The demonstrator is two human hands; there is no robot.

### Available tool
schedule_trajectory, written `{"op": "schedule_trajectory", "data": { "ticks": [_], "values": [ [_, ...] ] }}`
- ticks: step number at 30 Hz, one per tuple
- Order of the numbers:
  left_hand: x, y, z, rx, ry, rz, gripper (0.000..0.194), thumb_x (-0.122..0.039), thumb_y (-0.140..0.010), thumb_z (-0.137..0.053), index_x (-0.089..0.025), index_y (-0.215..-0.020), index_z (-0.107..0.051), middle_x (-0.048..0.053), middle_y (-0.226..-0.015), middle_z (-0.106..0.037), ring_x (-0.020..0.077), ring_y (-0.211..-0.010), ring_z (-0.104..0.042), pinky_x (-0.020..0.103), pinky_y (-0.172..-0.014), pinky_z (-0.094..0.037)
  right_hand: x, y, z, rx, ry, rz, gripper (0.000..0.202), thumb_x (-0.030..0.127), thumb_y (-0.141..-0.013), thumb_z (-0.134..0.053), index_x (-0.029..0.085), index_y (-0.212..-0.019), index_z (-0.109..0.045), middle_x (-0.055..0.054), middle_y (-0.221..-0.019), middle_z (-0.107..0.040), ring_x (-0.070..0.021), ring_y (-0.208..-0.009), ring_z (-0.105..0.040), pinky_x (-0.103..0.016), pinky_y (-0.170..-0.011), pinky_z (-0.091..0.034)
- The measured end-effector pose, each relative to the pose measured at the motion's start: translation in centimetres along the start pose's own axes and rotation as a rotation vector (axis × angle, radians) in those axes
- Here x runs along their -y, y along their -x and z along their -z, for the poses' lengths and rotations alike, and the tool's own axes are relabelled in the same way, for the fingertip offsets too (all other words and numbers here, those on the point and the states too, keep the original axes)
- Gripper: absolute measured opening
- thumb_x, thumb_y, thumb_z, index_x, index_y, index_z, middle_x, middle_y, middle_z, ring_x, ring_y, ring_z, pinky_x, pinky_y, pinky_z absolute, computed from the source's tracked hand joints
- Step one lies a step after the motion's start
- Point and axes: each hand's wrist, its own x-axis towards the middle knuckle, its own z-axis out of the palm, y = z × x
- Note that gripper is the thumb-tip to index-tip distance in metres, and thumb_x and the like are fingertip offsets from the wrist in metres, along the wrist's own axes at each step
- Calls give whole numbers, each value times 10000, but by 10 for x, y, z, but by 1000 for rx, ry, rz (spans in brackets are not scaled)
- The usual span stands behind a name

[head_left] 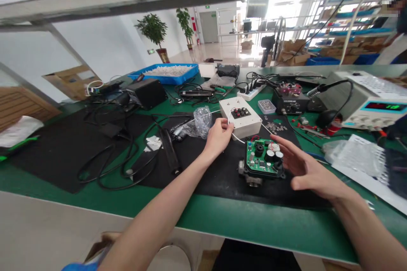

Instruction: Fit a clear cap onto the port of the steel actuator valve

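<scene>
the step in hand seems to be work on the wiring between the white box (246, 125) and the circuit board (262, 164), which sits in its dark housing on the black mat (219, 173), in front of the box and near the table's (203, 212) front edge. the left hand (219, 134) is at the box's left front side, its fingers curled in where a white cable (237, 139) passes; i cannot tell whether they pinch the cable, press the box or do both. the right hand (313, 174) is beside the board's right side, thumb and fingers spread apart with nothing visibly gripped; whether a fingertip touches the housing is unclear. the board faces up, its parts exposed, and the box's black panel (241, 112) faces up too. from here, the next move likely calls for the left fingers to keep the box and cable steady while the right hand narrows on the housing's rim, clear of the tall round parts on the board, so that nothing tugs the leads.
</scene>
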Motion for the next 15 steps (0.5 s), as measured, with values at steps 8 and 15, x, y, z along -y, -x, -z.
{"op": "schedule_trajectory", "data": {
  "ticks": [8,15],
  "values": [
    [-25,-17,2,97,130,-97,329,-300,-1086,-545,-131,-1226,-790,135,-1119,-841,223,-972,-819,306,-802,-653,28,-65,-5,-421,212,-39,593,706,-857,-923,228,-1193,-826,-69,-1010,-809,-184,-793,-663,-278,-652,-475],
    [-24,-38,-22,18,-295,-424,395,-140,-1084,-530,-149,-1407,-757,145,-1424,-709,299,-1379,-609,459,-1254,-457,40,-128,-25,-47,123,-137,526,632,-879,-925,206,-1180,-860,-70,-1106,-826,-198,-954,-724,-288,-820,-527]
  ]
}}
